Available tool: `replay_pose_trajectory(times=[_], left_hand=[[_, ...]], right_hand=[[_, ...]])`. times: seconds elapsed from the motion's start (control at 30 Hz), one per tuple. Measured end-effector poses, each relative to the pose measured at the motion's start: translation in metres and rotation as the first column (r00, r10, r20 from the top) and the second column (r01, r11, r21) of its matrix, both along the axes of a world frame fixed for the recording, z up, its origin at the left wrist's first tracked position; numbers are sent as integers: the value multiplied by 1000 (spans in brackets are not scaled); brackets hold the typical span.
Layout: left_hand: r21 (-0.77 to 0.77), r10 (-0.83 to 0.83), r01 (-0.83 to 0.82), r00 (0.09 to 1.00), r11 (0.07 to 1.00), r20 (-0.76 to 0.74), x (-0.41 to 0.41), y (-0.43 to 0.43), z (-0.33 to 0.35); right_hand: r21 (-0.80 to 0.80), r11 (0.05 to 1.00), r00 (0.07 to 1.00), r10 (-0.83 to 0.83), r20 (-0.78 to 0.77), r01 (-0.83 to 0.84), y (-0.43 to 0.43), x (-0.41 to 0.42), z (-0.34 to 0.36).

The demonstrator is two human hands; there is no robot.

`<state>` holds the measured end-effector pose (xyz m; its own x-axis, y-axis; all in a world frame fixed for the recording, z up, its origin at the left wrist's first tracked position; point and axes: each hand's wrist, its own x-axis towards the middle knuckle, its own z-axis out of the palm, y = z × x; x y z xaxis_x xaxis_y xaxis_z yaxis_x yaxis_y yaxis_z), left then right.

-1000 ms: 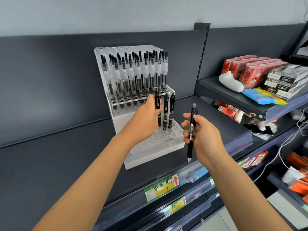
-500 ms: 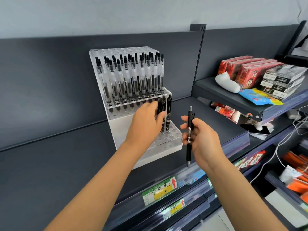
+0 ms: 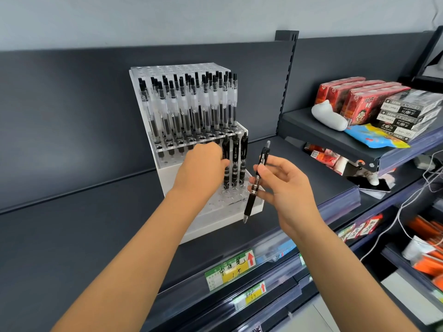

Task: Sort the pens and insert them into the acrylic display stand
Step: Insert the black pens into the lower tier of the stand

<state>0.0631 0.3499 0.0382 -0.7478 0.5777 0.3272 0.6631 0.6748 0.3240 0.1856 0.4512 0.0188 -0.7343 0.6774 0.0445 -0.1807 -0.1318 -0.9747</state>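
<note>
Head view: curling left hand [image 3: 203,165] fingers [image 3: 224,162] round a black pen [image 3: 225,149] standing in the pen stand [image 3: 215,220]; pinching a second pen [image 3: 254,188], tip down, between right hand [image 3: 290,190] fingers.

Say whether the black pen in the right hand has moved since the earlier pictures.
Yes. Against the acrylic stand, the black pen in the right hand has shifted left; its lower end now overlaps the stand's front corner.

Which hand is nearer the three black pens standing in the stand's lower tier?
Left. The left hand grips the leftmost of the standing black pens; the right hand holds a loose pen apart, to their right.
</note>
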Motion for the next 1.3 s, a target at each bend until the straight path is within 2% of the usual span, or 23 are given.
replay_pose_trajectory(times=[0.1, 0.2, 0.27, 0.37, 0.47, 0.53, 0.57, 0.6, 0.67, 0.77, 1.0, 1.2, 1.3], left_hand=[[-3, -42, 42, 999, 999, -26, -2, -11, 0], [182, -271, 241, 949, 953, 163, 11, -22, 5], [239, -367, 311, 896, 920, 249, 16, -24, 5], [330, -392, 301, 883, 895, 259, 15, -26, 5], [493, -368, 231, 908, 839, 201, 11, -31, 6], [612, -285, 122, 942, 781, 175, 10, -33, 4], [645, -236, 71, 956, 761, 173, 10, -32, 3], [653, -191, 33, 966, 756, 172, 10, -30, 0], [628, -125, -4, 979, 778, 161, 8, -27, -8], [552, -59, -24, 989, 834, 133, 4, -22, -17], [282, 49, -78, 993, 956, 106, 1, -11, -30], [146, 112, -126, 989, 981, 99, 13, -19, -28], [56, 179, -178, 984, 982, -17, 30, -42, -18]], right_hand=[[14, 999, 999, 41, -35, -40, 0, 0, 4], [-10, 997, 995, 82, -50, -82, -1, -4, 8], [-15, 994, 992, 112, -64, -113, -5, -10, 11], [12, 992, 985, 129, -113, -129, -9, -16, 16], [66, 989, 982, 143, -121, -136, -6, -17, 18], [165, 981, 992, 113, -62, -101, -2, -17, 15], [283, 957, 998, 65, -11, -60, 0, -17, 11], [434, 901, 999, 11, 45, -30, 4, -17, 7], [686, 724, 984, -64, 168, -70, 6, -14, -1], [839, 495, 939, -117, 324, -228, 6, -9, -8], [860, 179, 847, -164, 505, -478, 2, 1, -10], [838, 63, 826, -143, 545, -542, 2, 7, -9], [865, 15, 859, -109, 500, -502, -2, 8, -6]])
